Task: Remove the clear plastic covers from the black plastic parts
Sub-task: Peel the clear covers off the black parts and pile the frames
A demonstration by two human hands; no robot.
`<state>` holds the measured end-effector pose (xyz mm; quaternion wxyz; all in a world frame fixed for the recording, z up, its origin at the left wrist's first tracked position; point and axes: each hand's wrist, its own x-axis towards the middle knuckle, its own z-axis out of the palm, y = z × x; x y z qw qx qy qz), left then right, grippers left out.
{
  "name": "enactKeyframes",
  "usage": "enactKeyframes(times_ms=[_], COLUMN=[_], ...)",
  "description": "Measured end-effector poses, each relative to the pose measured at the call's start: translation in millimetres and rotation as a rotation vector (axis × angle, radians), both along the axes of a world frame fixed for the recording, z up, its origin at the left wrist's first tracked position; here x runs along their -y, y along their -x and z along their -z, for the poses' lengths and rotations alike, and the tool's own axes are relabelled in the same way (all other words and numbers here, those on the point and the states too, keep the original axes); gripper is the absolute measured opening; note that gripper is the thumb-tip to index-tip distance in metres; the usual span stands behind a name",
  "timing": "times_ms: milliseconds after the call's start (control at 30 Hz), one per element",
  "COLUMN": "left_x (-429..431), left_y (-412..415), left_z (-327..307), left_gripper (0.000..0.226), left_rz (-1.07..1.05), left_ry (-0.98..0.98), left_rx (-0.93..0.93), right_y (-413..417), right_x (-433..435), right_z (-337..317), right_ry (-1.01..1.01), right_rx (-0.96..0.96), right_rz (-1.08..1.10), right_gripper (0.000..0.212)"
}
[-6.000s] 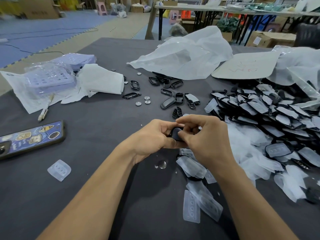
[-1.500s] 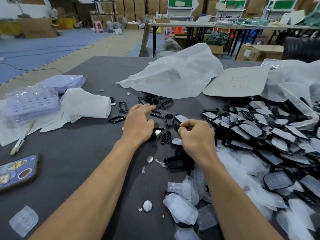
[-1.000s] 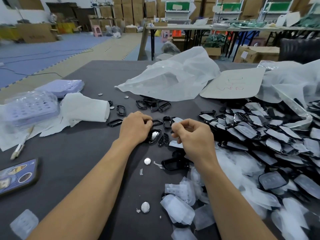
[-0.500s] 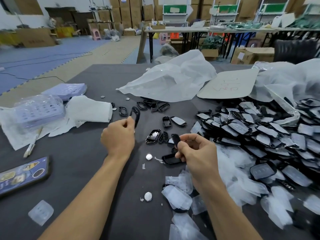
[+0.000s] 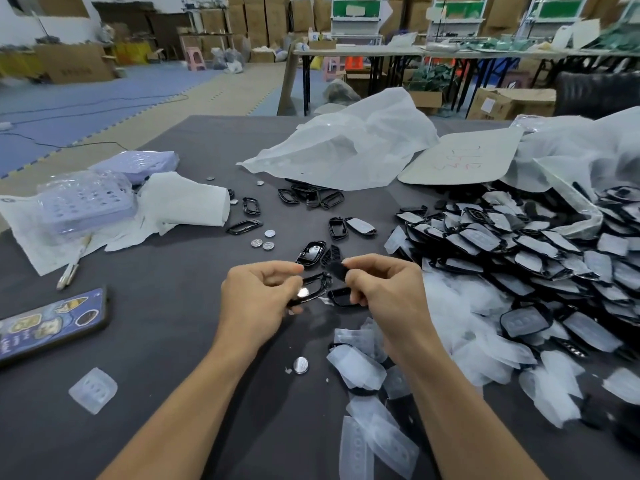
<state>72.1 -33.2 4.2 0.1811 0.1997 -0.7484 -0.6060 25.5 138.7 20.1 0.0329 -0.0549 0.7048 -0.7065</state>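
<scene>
Left hand [image 5: 259,301] grips a black frame [image 5: 313,288], right hand [image 5: 382,287] pinches a small black piece [image 5: 336,270]; a slack pinch could drop it.

The table [image 5: 166,358] is dark grey all over. The ring part [image 5: 322,284] in the left hand [image 5: 256,301] is shiny black. The small flat piece [image 5: 336,270] in the right hand [image 5: 384,289] is dull black. The big pile of parts [image 5: 540,258] is black, with milky see-through covers [image 5: 481,237] on top. The loose covers [image 5: 356,365] look cloudy white. The little round discs [image 5: 263,241] are silver. The phone [image 5: 48,323] is blue with yellow and white cartoon pictures. The trays [image 5: 86,202] are light purple with rows of dots. The paper [image 5: 183,202] and the plastic bag [image 5: 346,150] are white. The card [image 5: 460,161] is pale grey with red writing. The floor mats [image 5: 86,98] are blue beside a tan strip.
</scene>
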Motion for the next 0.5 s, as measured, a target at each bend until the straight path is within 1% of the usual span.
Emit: enactKeyframes(times_ms=[67, 133, 233, 300, 400, 500], left_x=[-0.6, -0.3, 0.1, 0.0, -0.2, 4.0], left_y=[2.7, 2.8, 3.0, 3.5, 3.5, 3.1], left_z=[-1.4, -2.9, -6.5, -8.0, -9.2, -11.3], left_gripper=[0.024, 0.024, 0.025, 0.022, 0.02, 0.03], left_rz=[0.076, 0.124, 0.174, 0.208, 0.285, 0.39], left_ry=[0.043, 0.018, -0.152, -0.251, -0.405, -0.611], left_rx=[0.002, -0.023, -0.081, -0.09, -0.047, 0.008], right_y=[-0.7, -3.6, -6.9, -7.1, -8.1, -6.7], right_x=[3.4, 9.6, 17.6, 20.4, 21.4, 18.7], right_z=[1.3, 2.0, 3.7, 4.0, 3.9, 4.8], right_ry=[-0.08, -0.121, -0.189, -0.169, -0.108, -0.074], right_rx=[-0.051, -0.095, -0.158, -0.164, -0.175, -0.156], right_rz=[0.01, -0.034, -0.045, -0.033, -0.051, -0.038], right_gripper=[0.03, 0.03, 0.033, 0.035, 0.035, 0.034])
